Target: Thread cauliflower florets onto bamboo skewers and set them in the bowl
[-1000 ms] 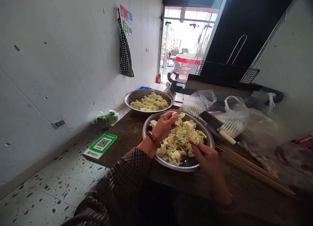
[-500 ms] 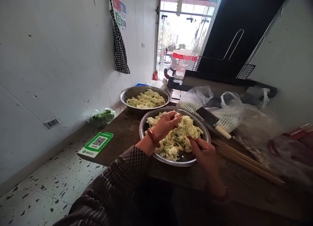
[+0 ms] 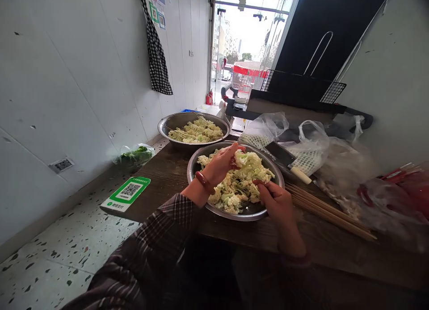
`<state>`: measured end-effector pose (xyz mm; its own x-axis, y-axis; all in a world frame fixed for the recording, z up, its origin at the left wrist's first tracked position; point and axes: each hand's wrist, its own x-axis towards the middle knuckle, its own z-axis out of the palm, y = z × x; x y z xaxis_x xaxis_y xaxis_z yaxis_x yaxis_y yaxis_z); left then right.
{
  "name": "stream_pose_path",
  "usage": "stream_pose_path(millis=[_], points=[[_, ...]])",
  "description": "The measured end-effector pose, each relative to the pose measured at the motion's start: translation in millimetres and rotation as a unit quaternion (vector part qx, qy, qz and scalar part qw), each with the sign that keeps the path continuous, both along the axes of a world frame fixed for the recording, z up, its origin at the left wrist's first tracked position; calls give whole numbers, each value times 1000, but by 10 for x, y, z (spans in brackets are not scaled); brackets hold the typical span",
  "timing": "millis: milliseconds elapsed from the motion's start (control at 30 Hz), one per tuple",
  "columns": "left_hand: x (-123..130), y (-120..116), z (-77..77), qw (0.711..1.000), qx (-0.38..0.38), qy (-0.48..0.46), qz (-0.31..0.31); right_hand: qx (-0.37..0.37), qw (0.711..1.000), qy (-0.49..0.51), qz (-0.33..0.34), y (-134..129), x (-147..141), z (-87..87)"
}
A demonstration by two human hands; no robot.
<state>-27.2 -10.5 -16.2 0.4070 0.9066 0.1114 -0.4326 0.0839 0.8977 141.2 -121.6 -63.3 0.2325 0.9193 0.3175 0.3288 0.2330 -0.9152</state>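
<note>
A metal bowl (image 3: pixel 246 217) of cauliflower pieces stands on the dark wooden table in front of me. Over its left part is my left hand (image 3: pixel 221 164), with a reddish bracelet at the wrist; its fingers are curved round a pale cauliflower floret (image 3: pixel 245 160). My right hand (image 3: pixel 275 197) is at the bowl's right side, thumb and fingers pinched together beside the cauliflower. What lies between those fingertips is too small to make out. More cauliflower (image 3: pixel 201 130) fills a second metal bowl (image 3: pixel 164 130) behind, with thin sticks across it.
To the right lie a cleaver (image 3: pixel 281 155) with a wooden handle, a bundle of wooden skewers (image 3: pixel 330 211) and plastic bags (image 3: pixel 310 151). A green QR-code card (image 3: pixel 129 193) is at the table's left corner. Bagged greens (image 3: pixel 136 156) sit beyond it.
My left fingers have opened from a tight pinch and now curve round a floret. My right hand stays pinched by the cauliflower. The view has shifted slightly.
</note>
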Motion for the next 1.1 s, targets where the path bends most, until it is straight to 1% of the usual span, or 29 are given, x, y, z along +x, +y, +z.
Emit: stream_pose_path(millis=[100,233,367,500,633,767,800,900,1000,1100], points=[[-11,-4,-26,997,44,40,-41,1,1000,-11,3,1,2,3],[-24,3,-52,993,81,58,-62,-4,1000,-14,4,-6,-1,8],[-12,-5,-28,990,105,70,-58,-1,1000,0,6,-17,2,8],[17,-10,-20,987,131,79,-40,0,1000,-11,3,-14,14,6],[50,-10,-44,988,126,85,-35,4,1000,-23,-1,0,22,4],[63,2,-44,994,70,67,-41,8,1000,-14,-5,8,14,6],[59,10,-34,996,54,63,-32,13,1000,-9,-9,9,11,7],[24,50,19,997,22,64,23,37,999,13,-28,17,4,4],[-38,88,87,992,35,106,54,57,997,32,-45,32,8,-16],[-124,103,148,977,84,192,41,68,996,47,-47,39,17,-35]])
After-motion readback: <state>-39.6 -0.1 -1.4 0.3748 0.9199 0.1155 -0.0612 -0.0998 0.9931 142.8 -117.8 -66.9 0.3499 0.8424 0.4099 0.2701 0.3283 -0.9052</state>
